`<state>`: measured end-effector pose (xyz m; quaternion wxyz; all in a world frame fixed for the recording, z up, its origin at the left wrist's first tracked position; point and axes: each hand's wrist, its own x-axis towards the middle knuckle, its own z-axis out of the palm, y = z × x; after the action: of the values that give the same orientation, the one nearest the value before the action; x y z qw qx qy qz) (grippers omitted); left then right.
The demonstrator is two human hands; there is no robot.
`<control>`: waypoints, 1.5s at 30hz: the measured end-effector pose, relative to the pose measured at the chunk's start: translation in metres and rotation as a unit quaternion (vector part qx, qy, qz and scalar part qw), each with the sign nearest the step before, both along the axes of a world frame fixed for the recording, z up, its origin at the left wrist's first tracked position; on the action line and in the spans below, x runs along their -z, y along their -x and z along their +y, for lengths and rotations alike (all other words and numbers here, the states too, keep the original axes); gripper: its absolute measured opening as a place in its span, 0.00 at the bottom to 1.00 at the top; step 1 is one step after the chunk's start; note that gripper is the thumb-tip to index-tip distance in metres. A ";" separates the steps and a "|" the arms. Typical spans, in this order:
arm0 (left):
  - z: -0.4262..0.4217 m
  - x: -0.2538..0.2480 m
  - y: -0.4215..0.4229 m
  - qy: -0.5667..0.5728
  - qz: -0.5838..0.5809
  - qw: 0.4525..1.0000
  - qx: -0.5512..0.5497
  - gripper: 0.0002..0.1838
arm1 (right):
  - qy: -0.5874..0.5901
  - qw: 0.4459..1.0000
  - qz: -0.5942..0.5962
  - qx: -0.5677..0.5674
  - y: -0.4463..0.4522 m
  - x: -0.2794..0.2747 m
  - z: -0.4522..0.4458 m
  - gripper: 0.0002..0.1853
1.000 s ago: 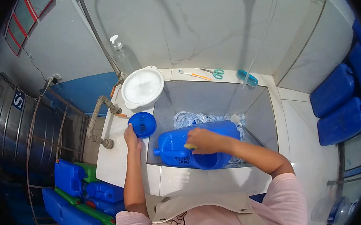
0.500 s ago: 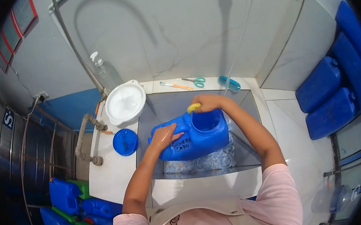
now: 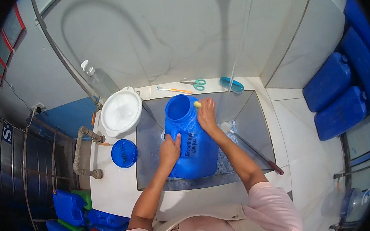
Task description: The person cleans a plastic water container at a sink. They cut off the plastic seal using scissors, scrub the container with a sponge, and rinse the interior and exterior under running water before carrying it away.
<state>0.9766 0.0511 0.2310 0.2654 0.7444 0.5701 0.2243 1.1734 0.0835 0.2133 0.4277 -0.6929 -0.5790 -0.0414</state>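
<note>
A blue plastic jug (image 3: pixel 203 155) with black handwriting stands roughly upright in the grey sink (image 3: pixel 260 116), its wide mouth uncapped. On its left, my left hand (image 3: pixel 170 153) is closed round the jug's handle. My right hand (image 3: pixel 207 114) pinches a yellow sponge (image 3: pixel 197 104) against the jug's shoulder, just beside the neck. Bluish wet cloth or netting (image 3: pixel 225 162) lies under and behind the jug, partly hidden. A rod with a dark red handle (image 3: pixel 275 167) leans over the sink's right front rim.
Left of the sink are a white basin (image 3: pixel 116 132) of suds, a blue lid (image 3: pixel 124 153) and a pump bottle (image 3: pixel 101 80). Along the back ledge lie a toothbrush (image 3: pixel 174 90), scissors (image 3: pixel 199 85) and a teal brush (image 3: pixel 231 84). Blue jerrycans (image 3: pixel 339 117) stand at right.
The jug has swung from lying tilted to nearly upright, its mouth now at the upper left. My right hand and sponge have moved from the mouth's rim to the outer shoulder. The red-handled rod has come into view.
</note>
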 end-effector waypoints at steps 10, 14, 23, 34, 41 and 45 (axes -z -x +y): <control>0.001 0.002 0.005 -0.008 0.025 0.999 -0.024 0.27 | 0.051 0.905 -0.001 -0.423 0.073 0.021 -0.055 0.15; 0.016 0.024 0.036 0.041 0.024 0.997 -0.057 0.29 | 0.140 0.882 -0.078 -0.442 0.070 0.027 -0.091 0.14; 0.037 0.073 0.086 0.134 0.001 0.978 -0.158 0.31 | 0.004 0.971 0.033 -0.236 0.074 0.120 -0.005 0.09; 0.053 0.089 0.091 0.163 0.016 0.973 -0.164 0.33 | 0.035 0.960 0.088 -0.264 0.094 0.116 -0.023 0.09; 0.054 0.081 0.086 0.147 0.050 0.975 -0.160 0.32 | 0.246 0.941 0.231 0.018 0.005 0.241 -0.061 0.19; 0.052 0.083 0.085 0.182 0.005 0.969 -0.166 0.31 | 0.124 0.971 0.094 -0.180 0.090 0.175 -0.145 0.26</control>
<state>0.8914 0.1033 0.1483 0.3531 0.5798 0.7180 0.1537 1.0838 -0.0617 0.0384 0.3913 -0.6259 -0.6517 0.1743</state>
